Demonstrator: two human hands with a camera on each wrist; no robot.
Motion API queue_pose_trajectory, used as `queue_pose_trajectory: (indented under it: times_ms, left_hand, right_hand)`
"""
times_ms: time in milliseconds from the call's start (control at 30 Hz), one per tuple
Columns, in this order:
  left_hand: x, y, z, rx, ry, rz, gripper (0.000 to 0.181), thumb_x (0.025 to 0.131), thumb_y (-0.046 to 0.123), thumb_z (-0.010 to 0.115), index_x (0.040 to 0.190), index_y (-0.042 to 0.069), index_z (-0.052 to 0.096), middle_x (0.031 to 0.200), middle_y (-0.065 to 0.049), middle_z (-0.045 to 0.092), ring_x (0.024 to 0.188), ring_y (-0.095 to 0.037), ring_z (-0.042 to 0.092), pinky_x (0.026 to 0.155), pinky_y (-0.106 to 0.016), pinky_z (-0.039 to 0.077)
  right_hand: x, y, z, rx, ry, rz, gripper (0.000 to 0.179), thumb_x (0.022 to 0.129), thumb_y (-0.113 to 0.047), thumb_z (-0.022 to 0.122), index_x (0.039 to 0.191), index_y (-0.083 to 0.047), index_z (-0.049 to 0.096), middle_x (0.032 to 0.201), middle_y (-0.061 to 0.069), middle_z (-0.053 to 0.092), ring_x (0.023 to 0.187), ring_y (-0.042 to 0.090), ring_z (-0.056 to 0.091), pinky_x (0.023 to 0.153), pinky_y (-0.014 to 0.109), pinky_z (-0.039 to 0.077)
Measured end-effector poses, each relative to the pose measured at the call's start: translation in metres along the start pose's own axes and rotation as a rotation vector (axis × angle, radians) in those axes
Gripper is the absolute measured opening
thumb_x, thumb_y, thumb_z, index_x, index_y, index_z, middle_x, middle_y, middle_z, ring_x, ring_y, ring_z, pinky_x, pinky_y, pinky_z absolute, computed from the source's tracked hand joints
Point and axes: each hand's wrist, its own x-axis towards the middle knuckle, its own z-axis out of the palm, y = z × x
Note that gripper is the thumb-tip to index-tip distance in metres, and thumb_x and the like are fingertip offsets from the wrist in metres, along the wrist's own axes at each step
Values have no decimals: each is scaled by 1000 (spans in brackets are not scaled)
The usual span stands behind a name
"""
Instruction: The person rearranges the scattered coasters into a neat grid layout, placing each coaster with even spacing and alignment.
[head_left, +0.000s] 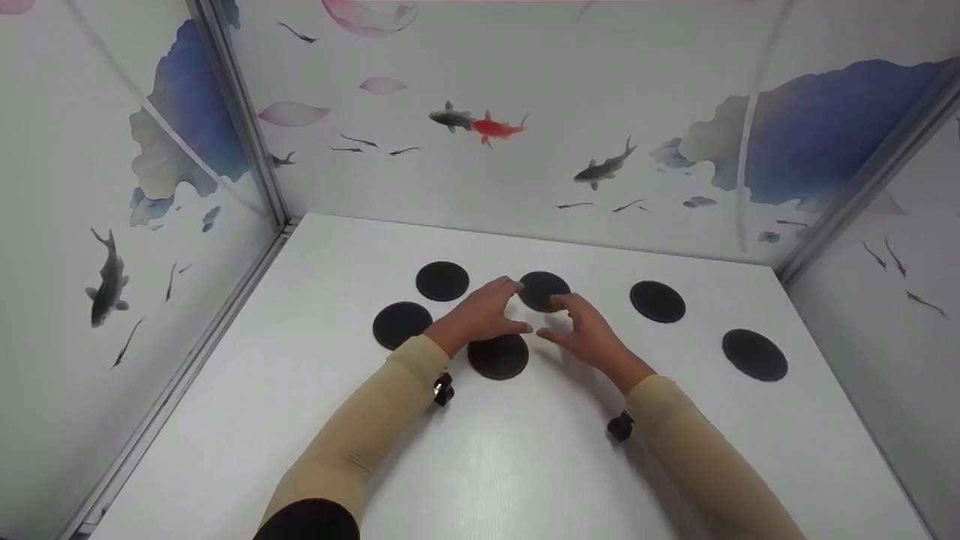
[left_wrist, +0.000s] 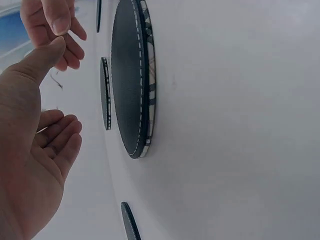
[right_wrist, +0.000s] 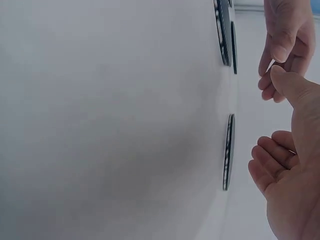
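My left hand [head_left: 484, 313] hovers over a round black coaster [head_left: 498, 361], its fingers gently curved and holding nothing. Facing it is my right hand [head_left: 589, 330], also curved around bare air, with the two thumbs nearly meeting. Behind the fingertips lies another black coaster [head_left: 541, 289]. White stitching runs round the near coaster [left_wrist: 127, 80] in the left wrist view, and its edge has a patterned layer. Both hands are above the table, apart from the coasters.
Two black coasters lie to the left, one farther back [head_left: 442, 281] and one nearer [head_left: 400, 325]. To the right lie two more, a back coaster [head_left: 658, 301] and a front coaster [head_left: 754, 355]. Printed walls enclose the white table [head_left: 480, 465] at the back and sides.
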Motion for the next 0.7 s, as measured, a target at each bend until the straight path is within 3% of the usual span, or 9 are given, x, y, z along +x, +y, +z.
queue_pose_trajectory:
  times_ms: [233,400,500,700]
  left_hand:
    - [28,2,3,-43,24,-41,87,86,56,75,153,13,40,151,-5,44,140,-19,42,116,-36,34]
    - [49,1,16,-57,31,-46,88,87,52,77,153,8,38,148,-7,45,136,-19,44,115,-35,35]
    - [58,0,22,-37,8,-101,94,86,54,76,156,10,33,153,-8,41,141,-20,41,116,-35,34]
    - [70,0,20,-29,-25,-197,105,82,61,76,160,12,25,163,-8,28,150,-22,29,120,-37,27]
  right_hand:
    - [11,18,-6,33,48,65,72,88,-40,80,142,-2,51,138,14,56,131,28,51,109,47,42]
    - [19,30,-7,51,56,125,70,88,-39,80,142,-6,52,141,14,54,134,29,48,112,50,38]
    - [23,35,-7,37,41,171,77,88,-45,79,146,-5,48,146,15,49,139,32,42,115,50,33]
    - [37,44,-13,13,10,222,97,83,-56,78,153,-2,37,155,20,39,146,36,33,118,51,27]
